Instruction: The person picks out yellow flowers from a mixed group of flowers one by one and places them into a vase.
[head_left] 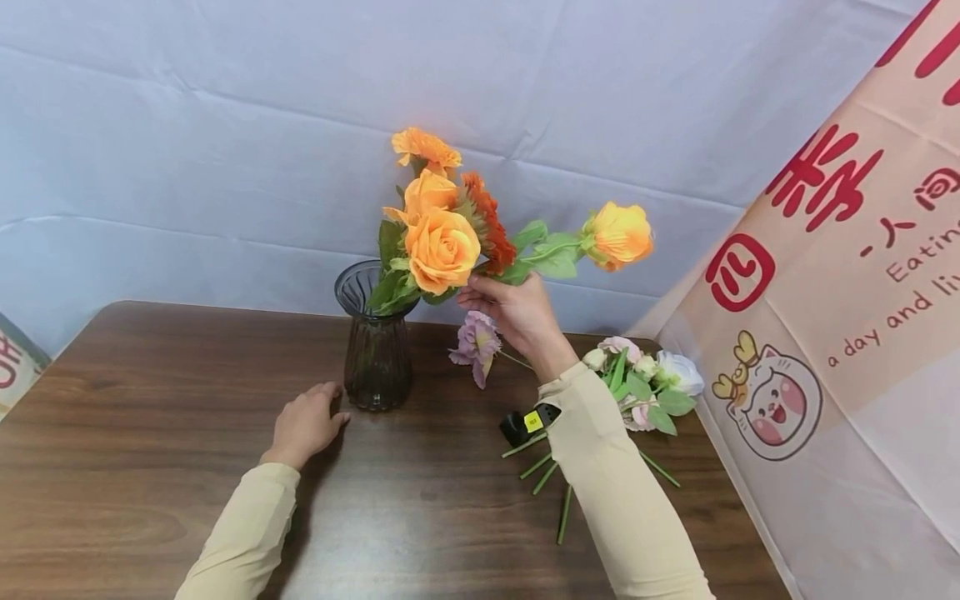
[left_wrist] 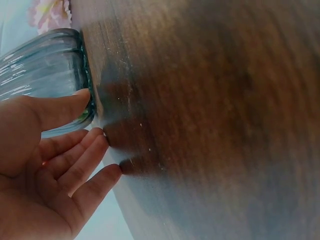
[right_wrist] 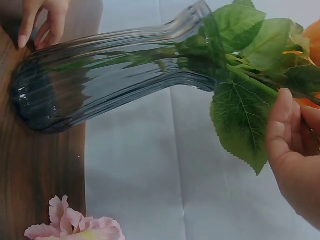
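A dark ribbed glass vase (head_left: 377, 362) stands upright near the table's back edge. Out of its mouth lean orange roses (head_left: 444, 250), an orange ruffled flower (head_left: 426, 148) and a red-orange flower (head_left: 491, 225). My right hand (head_left: 525, 317) is right of the rim, pinching a green stem (right_wrist: 255, 85) just below the blooms. A yellow-orange rose (head_left: 618, 236) sticks out rightward behind that hand; where its stem ends is hidden. Left of the vase base, my left hand (head_left: 306, 425) rests its fingertips on the table, fingers relaxed, thumb (left_wrist: 70, 106) close to the glass.
A purple flower (head_left: 477, 346) lies right of the vase. Farther right, pale pink, white and bluish flowers (head_left: 637, 379) lie with green stems (head_left: 564, 515) pointing forward, partly under my right forearm. A pale cloth (head_left: 225, 167) hangs behind the wooden table (head_left: 150, 433); a printed banner (head_left: 847, 333) borders the right side.
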